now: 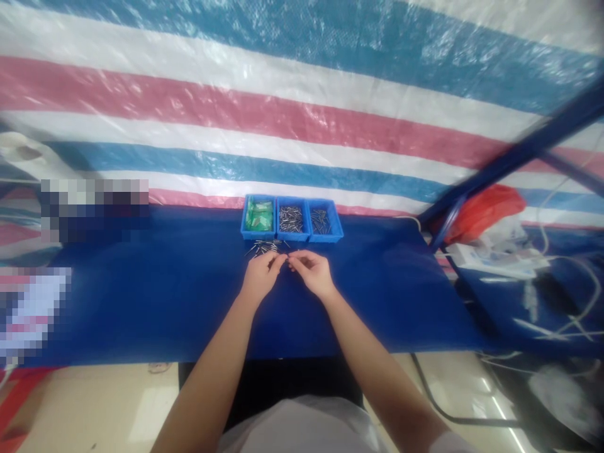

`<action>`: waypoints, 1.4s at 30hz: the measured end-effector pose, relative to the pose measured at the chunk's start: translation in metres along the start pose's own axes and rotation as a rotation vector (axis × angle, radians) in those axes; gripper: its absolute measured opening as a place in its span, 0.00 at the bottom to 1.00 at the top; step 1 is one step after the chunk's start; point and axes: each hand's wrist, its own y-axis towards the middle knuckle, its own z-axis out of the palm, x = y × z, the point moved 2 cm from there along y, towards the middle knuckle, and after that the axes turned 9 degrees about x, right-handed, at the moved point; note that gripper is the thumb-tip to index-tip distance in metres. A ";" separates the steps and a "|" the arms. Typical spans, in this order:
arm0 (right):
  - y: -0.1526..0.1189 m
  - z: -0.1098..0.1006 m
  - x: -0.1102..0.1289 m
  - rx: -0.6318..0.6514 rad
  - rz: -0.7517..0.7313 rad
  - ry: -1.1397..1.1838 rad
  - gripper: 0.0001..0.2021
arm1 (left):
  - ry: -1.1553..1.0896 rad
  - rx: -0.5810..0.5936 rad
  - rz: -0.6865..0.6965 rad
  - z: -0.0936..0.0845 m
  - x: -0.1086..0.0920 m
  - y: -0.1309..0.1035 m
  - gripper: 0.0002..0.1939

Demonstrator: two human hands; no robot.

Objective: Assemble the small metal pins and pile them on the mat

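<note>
1. Pale clothing (pixel 302 428) lies nearest the camera, between the person's two forearms, which reach forward over the table's near edge.
2. The left hand (pixel 264 274) and right hand (pixel 314 270) almost meet, fingertip to fingertip, above the blue table (pixel 155 289). On each, thumb and fingers are drawn together in a pinch; the view is too small and soft to tell what, if anything, sits between them.
3. Just beyond the left hand, loose metal pieces (pixel 264 247) lie in a scattered pile, partly hidden by its fingers.
4. Farther ahead of both hands, three blue bins stand side by side: the left bin (pixel 259 236) with green packets (pixel 260 217), the middle bin (pixel 292 236) and right bin (pixel 325 238) with more metal pieces.
5. Tabletop stretches broadly left of the left hand and right of the right hand, running to a dark frame (pixel 500 167) at the right. Behind the bins, a striped sheet (pixel 302 119) bounds the far edge.
</note>
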 end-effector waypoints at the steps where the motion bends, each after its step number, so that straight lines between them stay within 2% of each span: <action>1: 0.000 0.000 0.000 -0.002 -0.002 0.002 0.15 | -0.003 0.002 -0.002 0.000 0.000 0.000 0.18; 8: 0.001 -0.001 -0.002 -0.023 0.001 0.010 0.15 | -0.087 -0.048 0.026 0.001 -0.002 -0.001 0.13; 14: 0.001 -0.002 -0.004 -0.017 -0.011 0.019 0.13 | -0.092 -0.030 0.046 0.002 -0.002 -0.002 0.10; 23: 0.001 -0.002 -0.002 -0.018 -0.016 0.012 0.14 | -0.049 -0.022 0.043 0.003 -0.001 -0.001 0.09; 33: 0.001 -0.002 -0.004 -0.028 -0.006 0.010 0.15 | -0.021 0.034 0.017 0.002 -0.001 -0.001 0.14; 42: 0.001 -0.002 -0.004 -0.036 -0.009 0.032 0.14 | -0.073 -0.035 0.019 0.002 -0.001 -0.001 0.11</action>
